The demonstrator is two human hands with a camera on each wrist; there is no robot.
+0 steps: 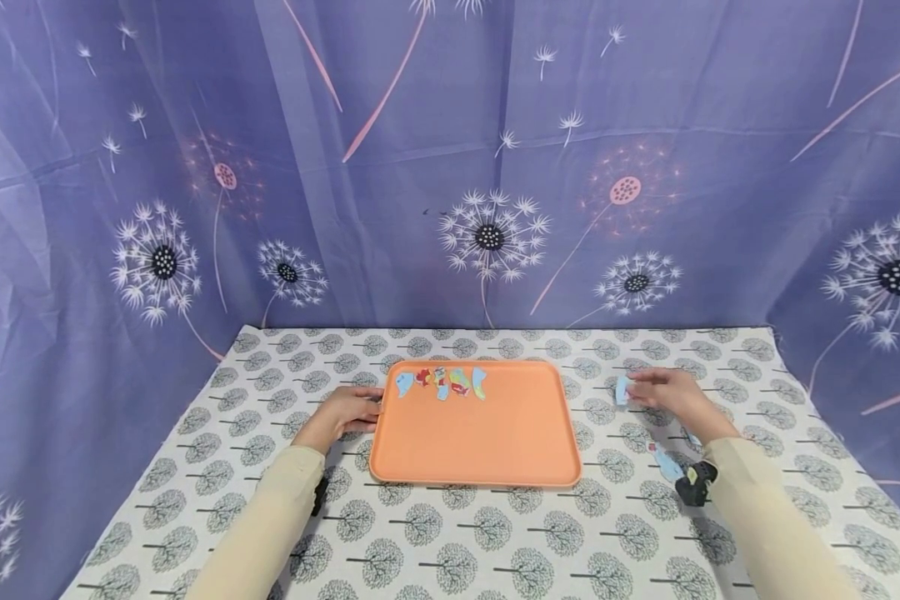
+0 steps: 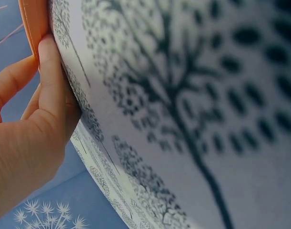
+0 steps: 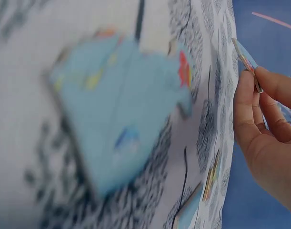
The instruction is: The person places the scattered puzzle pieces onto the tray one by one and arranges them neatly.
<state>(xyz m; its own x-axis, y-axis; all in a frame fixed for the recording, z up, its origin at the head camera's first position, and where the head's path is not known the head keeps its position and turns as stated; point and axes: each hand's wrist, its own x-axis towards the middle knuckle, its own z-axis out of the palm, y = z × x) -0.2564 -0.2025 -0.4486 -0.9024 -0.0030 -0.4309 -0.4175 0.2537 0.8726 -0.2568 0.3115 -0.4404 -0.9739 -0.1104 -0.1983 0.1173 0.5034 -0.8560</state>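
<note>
An orange tray [image 1: 480,442] lies on the patterned cloth, with several colourful puzzle pieces [image 1: 459,382] in a row at its far left. At its left edge my left hand [image 1: 347,410] grips the rim, thumb and fingers meeting the orange edge [image 2: 36,28] in the left wrist view. To the right of the tray, my right hand [image 1: 669,392] pinches a light-blue puzzle piece [image 1: 622,391] between thumb and fingers. The right wrist view shows this piece [image 3: 245,59] nearly edge-on. Another light-blue piece [image 3: 116,105] lies on the cloth close to that camera.
More loose pieces [image 1: 667,462] lie by my right wrist, partly hidden by the sleeve and the black wrist camera [image 1: 695,485]. A white cloth [image 1: 450,567] printed with trees covers the table. Purple dandelion curtains [image 1: 390,208] hang behind and at both sides.
</note>
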